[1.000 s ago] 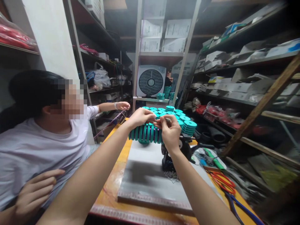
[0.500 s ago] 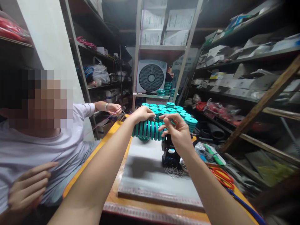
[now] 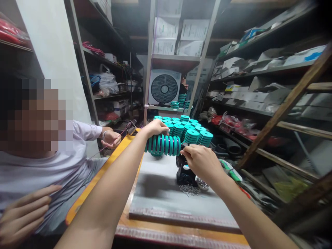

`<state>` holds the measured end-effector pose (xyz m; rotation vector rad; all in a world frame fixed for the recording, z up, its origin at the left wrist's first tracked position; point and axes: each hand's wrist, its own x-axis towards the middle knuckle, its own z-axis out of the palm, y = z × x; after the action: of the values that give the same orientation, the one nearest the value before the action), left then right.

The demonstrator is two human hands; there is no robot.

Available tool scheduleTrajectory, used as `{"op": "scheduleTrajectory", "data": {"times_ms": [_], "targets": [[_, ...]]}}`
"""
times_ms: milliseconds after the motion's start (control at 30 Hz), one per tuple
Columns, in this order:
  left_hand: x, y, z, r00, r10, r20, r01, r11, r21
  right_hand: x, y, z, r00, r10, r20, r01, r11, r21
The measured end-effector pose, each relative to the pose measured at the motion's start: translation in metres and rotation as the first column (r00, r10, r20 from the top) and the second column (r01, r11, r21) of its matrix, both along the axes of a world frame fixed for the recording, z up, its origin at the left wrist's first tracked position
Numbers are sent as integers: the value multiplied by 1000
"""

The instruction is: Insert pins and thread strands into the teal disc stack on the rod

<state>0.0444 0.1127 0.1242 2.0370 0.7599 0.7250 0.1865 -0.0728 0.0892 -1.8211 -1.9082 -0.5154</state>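
A row of teal discs (image 3: pixel 164 145) lies sideways above the grey board (image 3: pixel 150 197), beside a black device (image 3: pixel 185 173). My left hand (image 3: pixel 157 128) is closed at the back of the row, with a small white thing at its fingertips that I cannot make out. My right hand (image 3: pixel 199 157) is closed on something dark and small at the right end of the row. Behind both hands stand several stacks of teal discs (image 3: pixel 192 136). Small metal pieces (image 3: pixel 189 190) lie in front of the device, next to a small bowl of similar pieces (image 3: pixel 202 183).
At the left sits a person (image 3: pixel 52 166) in a pale shirt, one hand (image 3: pixel 111 138) near a phone-like device (image 3: pixel 131 127) at the table's left edge. A fan (image 3: pixel 164 88) stands on the shelf behind. A wooden ladder (image 3: pixel 285 109) leans at the right.
My right hand has come down to the right end of the disc row and its fingers have closed. My left hand stays at the row. The other person's far hand has moved left and down.
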Motion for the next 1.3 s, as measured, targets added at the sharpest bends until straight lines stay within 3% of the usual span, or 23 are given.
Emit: {"op": "scheduleTrajectory", "data": {"times_ms": [100, 133, 200, 267, 300, 400, 567, 733, 867, 967, 1033, 1133, 1300], "targets": [[1, -1, 0, 1000, 10, 5, -10, 1000, -2, -2, 3, 3, 968, 219, -122, -202, 970, 133], [1, -1, 0, 1000, 13, 6, -13, 1000, -4, -4, 6, 2, 907, 334, -257, -293, 938, 186], [1, -2, 0, 1000, 19, 5, -19, 1000, -7, -10, 13, -2, 640, 491, -590, -416, 868, 271], [1, -2, 0, 1000, 20, 5, -20, 1000, -7, -20, 20, -12, 352, 494, -795, -452, 834, 318], [1, -2, 0, 1000, 18, 4, -18, 1000, -7, -25, 22, -18, 269, 478, -836, -447, 831, 331], [1, -4, 2, 1000, 9, 2, -9, 1000, -7, -43, 24, -44, 224, 457, -861, -377, 855, 356], [-1, -7, 4, 1000, -4, 2, 4, 1000, 1, -64, 25, -81, 303, 402, -864, -225, 911, 345], [-2, -6, 2, 1000, -13, 18, 13, 1000, 25, -63, 12, -88, 490, 378, -786, -257, 924, 285], [-5, -6, -1, 998, -30, 53, 28, 999, 41, -47, -17, -67, 608, 425, -670, -344, 902, 259], [-7, -9, -1, 994, -34, 103, 29, 999, 45, -30, -14, -32, 758, 391, -521, -213, 905, 369], [-8, -12, -1, 990, -33, 135, 28, 999, 38, -18, 7, -6, 862, 274, -427, -118, 927, 357], [-10, -14, 0, 986, -37, 161, 33, 999, 32, -5, 53, 19, 884, 249, -395, -142, 950, 280], [-13, -14, 1, 984, -21, 179, 16, 999, 32, 0, 105, 21, 843, 280, -459, -233, 960, 158]]}}
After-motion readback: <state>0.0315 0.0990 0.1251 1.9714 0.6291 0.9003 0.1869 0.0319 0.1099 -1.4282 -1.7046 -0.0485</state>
